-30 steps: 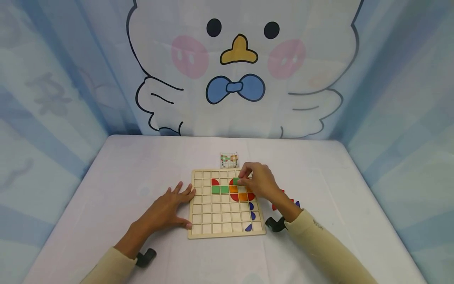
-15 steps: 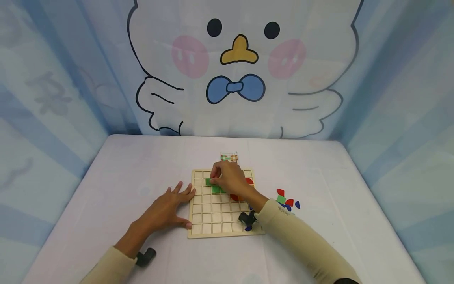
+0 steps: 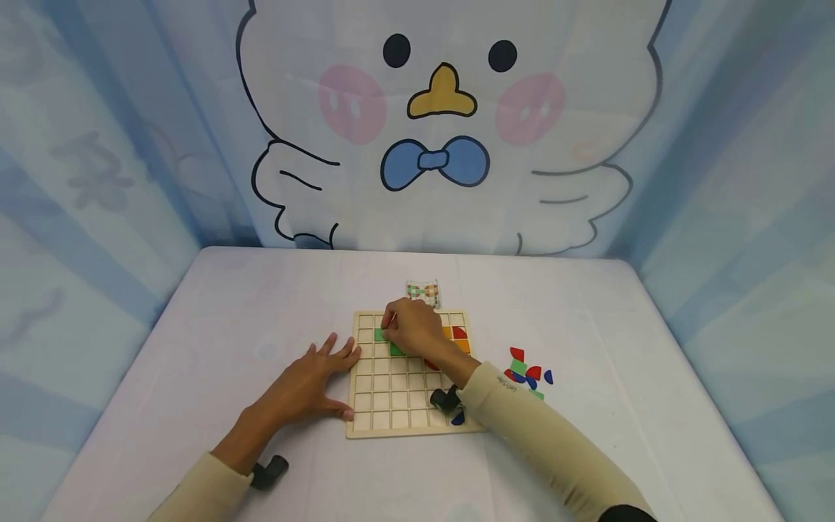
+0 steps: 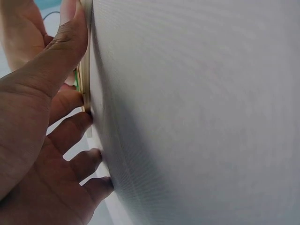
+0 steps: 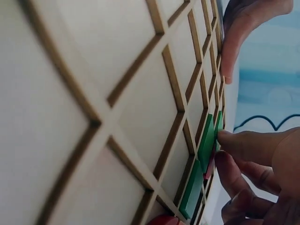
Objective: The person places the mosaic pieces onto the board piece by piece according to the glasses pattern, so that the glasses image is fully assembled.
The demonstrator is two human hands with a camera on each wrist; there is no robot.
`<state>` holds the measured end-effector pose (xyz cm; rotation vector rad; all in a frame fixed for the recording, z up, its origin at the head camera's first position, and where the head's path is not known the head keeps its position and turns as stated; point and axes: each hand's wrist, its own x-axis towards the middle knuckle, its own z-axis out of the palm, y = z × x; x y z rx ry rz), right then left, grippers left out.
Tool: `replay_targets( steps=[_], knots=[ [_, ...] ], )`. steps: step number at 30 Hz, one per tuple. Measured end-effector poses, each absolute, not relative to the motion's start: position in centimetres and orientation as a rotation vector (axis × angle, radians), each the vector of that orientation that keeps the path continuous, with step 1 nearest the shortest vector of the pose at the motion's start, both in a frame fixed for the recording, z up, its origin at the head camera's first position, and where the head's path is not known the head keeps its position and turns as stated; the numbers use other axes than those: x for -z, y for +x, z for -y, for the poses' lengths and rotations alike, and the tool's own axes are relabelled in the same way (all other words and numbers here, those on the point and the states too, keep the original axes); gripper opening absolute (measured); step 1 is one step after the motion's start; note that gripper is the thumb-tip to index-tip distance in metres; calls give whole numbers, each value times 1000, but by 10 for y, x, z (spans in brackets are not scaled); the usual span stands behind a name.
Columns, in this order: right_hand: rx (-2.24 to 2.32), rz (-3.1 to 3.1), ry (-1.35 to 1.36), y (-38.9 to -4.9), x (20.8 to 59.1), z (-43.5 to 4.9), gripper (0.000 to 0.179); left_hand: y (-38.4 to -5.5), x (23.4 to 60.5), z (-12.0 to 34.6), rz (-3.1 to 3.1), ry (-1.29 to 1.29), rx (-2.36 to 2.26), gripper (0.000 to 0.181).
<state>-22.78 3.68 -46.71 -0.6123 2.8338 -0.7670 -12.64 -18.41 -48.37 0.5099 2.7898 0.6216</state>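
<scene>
A light wooden grid board (image 3: 381, 399) lies on the table, with green, red, orange and blue pieces in some of its cells. My right hand (image 3: 414, 330) reaches over the upper part and pinches a green square tile (image 3: 379, 335) between thumb and fingers at the upper left cells. In the right wrist view this green tile (image 5: 219, 121) stands beside two other green tiles (image 5: 192, 190) set in the grid. My left hand (image 3: 309, 388) rests with spread fingers against the board's left edge, its thumb near the lower corner. The right hand covers part of the middle pieces.
A small card (image 3: 422, 290) with a coloured pattern lies behind the board. Right of the board are several loose red, blue and green pieces, among them a green square (image 3: 518, 367) and a blue piece (image 3: 549, 377). A printed curtain (image 3: 443, 210) hangs behind the table.
My right hand has moved left across the board with the green tile, from the right-hand pieces to the upper left cells, then only slightly further. The left hand stays put.
</scene>
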Motion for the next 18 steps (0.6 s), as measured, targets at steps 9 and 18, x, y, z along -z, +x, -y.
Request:
replay_targets(
  steps=[9,18],
  knots=[
    [940,-2795,-615,-217,462,-60,12,-126,484,182,-2791,483,-602,113],
    [974,-2834,-439,-203,449,-110,13,-124,481,181,-2806,499,-597,113]
  ],
)
